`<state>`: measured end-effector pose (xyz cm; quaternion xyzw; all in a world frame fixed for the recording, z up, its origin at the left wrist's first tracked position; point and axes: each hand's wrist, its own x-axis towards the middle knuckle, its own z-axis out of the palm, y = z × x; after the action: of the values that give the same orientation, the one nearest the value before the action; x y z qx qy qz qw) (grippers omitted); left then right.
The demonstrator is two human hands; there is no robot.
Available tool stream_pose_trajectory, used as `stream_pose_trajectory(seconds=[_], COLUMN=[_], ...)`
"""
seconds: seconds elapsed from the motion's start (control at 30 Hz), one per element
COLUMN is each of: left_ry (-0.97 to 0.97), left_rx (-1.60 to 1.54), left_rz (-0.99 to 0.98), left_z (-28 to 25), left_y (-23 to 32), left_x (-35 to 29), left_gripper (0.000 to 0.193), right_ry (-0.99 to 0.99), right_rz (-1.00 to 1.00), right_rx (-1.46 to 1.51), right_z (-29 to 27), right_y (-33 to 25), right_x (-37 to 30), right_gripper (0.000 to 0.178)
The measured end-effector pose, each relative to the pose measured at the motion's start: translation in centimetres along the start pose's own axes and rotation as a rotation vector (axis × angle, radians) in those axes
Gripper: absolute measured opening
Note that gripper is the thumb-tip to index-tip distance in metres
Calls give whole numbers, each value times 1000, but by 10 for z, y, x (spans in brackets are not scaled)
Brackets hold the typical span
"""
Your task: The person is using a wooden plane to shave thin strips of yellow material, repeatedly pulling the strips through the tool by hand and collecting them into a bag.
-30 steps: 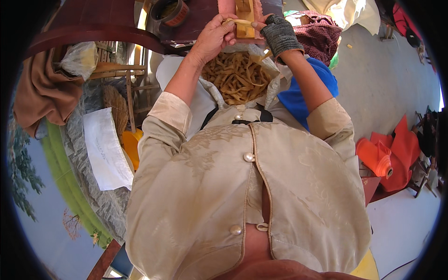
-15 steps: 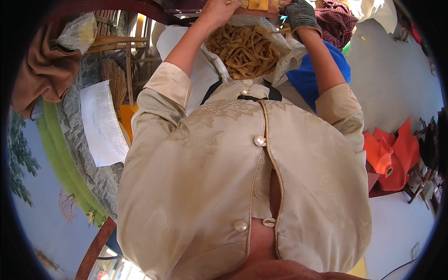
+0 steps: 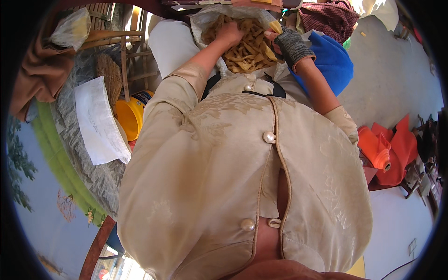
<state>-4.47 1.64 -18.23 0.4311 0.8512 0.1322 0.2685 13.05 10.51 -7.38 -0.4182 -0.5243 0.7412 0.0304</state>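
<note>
A pale woven sack (image 3: 198, 23) stands open in front of me, full of curled yellow-brown strips (image 3: 249, 58). Among the strips at the sack's left side is my left hand (image 3: 230, 34); its fingertips are sunk in the pile, so their grip is hidden. My right hand (image 3: 280, 43), in a grey fingerless glove (image 3: 295, 45), is at the sack's right rim. Its bare fingers are closed around a yellow strip (image 3: 276, 26), which sticks up above them.
At the top edge is a dark red bench or machine edge (image 3: 200, 2) with an orange-pink piece on it. A blue cloth (image 3: 331, 63) and a dark checked cloth (image 3: 329, 18) lie right of the sack. Left are a yellow bucket (image 3: 128, 116), a straw broom (image 3: 109, 74) and wooden slatted furniture.
Both hands have come down from the work edge at the top to the sack. My left hand has gone in among the strips, and my right hand is now beside the rim.
</note>
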Motion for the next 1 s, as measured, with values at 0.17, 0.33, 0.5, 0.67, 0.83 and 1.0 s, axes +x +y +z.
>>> stream_pose_trajectory(seconds=[0.17,0.33,0.5,0.67,0.83,1.0], left_ry=[-48,-131,-480,-500,-563,-491], left_rx=[-33,-286,-1323,-1366,-1403,-1351], left_rz=[-15,-124,-120,-38,43,61], left_z=[7,10,-70,-94,-104,-100], left_y=[-2,-32,15,30,45,64], left_x=[-5,12,-48,-83,-95,-103], left_gripper=[44,37,25,26,25,23], right_ry=[26,91,130,5,-82,-153], right_rz=[-26,52,58,142,94,-440], right_rx=[-208,-136,-75,71,-185,-220], right_z=[3,7,12,32,30,24], right_y=[17,26,14,-12,-13,19], right_x=[4,18,16,-9,-10,12], right_gripper=[17,20,30,34,35,31])
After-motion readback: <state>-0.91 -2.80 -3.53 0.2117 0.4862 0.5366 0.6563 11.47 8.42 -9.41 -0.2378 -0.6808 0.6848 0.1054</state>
